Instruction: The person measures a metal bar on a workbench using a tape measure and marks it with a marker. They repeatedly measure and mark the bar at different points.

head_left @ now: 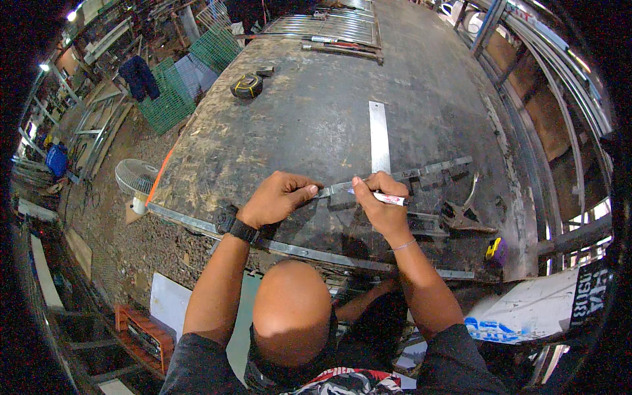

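Marking job on a steel square [380,141], partway at best. Left hand [276,197] presses flat on the near end of a thin metal strip [421,170], fingers curled down, gripping nothing else. Right hand [378,201] is closed around a white marker [390,197], tip at the strip just beside the left fingertips. No finished line shows, possibly hidden under the hands. Locking pliers [464,214] lie right of the right hand; tape measure [247,85] sits far beyond the left hand on the desk [316,112].

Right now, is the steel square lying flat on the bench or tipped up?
Flat: the steel square lies on the bench, pinned by the left hand.
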{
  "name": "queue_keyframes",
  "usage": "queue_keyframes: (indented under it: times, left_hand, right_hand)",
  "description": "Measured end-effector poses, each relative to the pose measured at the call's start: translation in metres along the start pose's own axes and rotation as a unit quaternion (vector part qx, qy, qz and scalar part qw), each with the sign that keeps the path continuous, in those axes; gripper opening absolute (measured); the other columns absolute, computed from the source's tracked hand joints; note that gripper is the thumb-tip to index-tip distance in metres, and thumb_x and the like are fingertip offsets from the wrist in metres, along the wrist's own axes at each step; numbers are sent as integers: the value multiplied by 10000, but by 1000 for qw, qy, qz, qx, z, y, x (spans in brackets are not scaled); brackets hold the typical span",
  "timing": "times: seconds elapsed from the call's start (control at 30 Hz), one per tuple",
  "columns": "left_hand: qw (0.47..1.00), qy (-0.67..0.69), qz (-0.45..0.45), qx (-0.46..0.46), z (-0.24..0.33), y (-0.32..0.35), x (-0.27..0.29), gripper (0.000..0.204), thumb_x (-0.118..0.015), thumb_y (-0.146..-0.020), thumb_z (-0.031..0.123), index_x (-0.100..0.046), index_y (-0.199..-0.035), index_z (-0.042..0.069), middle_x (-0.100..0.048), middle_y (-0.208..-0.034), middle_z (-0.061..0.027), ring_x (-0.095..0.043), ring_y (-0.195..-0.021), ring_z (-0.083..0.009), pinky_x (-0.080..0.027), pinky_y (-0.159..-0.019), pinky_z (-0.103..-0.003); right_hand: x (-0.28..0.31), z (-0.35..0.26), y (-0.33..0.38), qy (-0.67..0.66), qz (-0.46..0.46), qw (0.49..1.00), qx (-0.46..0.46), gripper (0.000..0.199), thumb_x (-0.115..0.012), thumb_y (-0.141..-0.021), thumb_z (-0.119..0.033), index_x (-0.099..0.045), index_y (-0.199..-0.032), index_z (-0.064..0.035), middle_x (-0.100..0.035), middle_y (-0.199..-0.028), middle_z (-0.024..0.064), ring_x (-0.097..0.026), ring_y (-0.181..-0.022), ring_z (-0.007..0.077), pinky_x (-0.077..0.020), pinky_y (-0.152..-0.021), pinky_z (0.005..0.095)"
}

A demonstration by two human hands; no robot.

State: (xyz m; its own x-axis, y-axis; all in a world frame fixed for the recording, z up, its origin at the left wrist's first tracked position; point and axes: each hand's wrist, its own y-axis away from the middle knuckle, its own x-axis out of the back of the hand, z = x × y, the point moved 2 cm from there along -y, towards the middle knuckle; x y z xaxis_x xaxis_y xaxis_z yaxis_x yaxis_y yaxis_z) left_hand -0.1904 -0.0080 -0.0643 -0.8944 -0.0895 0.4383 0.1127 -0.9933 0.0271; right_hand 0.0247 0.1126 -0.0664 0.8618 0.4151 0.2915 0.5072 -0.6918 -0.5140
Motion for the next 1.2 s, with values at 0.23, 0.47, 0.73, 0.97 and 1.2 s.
queue_keyframes:
  times: [0.23, 0.47, 0.73, 0.97, 1.2]
  left_hand:
    - [1000, -27, 8, 0, 6, 1, 1, 311, -659, -1018, 286, -763, -1177, 41, -780, -938, -158, -701, -811, -168, -538, -762, -353]
    - [999, -30, 14, -8, 6, 1, 0, 308, -659, -1015, 298, -766, -1189, 67, -785, -961, -157, -717, -810, -177, -540, -751, -354]
    - [999, -38, 14, -15, 6, 0, 1, 311, -661, -1008, 304, -768, -1182, 70, -781, -978, -169, -737, -834, -213, -544, -762, -359]
    - [999, -34, 17, -6, 5, 1, 1, 317, -661, -1007, 306, -769, -1177, 61, -785, -985, -160, -740, -856, -226, -548, -782, -362]
    - [999, -31, 11, 0, 4, 0, 0, 335, -657, -1015, 311, -766, -1178, 40, -787, -982, -159, -731, -857, -204, -551, -793, -355]
  right_hand:
    - [-2, -3, -1, 25, -15, 1000, 8, 294, -784, -928, -138, -612, -719, -25, -650, -634, 52, -581, -558, 102, -456, -539, 297]
    - [-3, -2, -1, 47, -24, 998, 24, 314, -789, -922, -139, -599, -698, -29, -631, -620, 51, -560, -538, 105, -446, -527, 304]
    - [-2, -3, -1, 48, -11, 998, 43, 312, -805, -896, -154, -584, -697, -61, -638, -623, 86, -578, -506, 158, -445, -500, 342]
    - [-1, -3, 0, 4, -2, 1000, -2, 315, -783, -924, -133, -597, -692, -28, -635, -632, 54, -567, -563, 95, -449, -543, 298]
    - [-4, 1, 0, 61, 2, 998, 32, 300, -789, -912, -134, -602, -698, -39, -622, -619, 61, -555, -533, 120, -444, -526, 320]
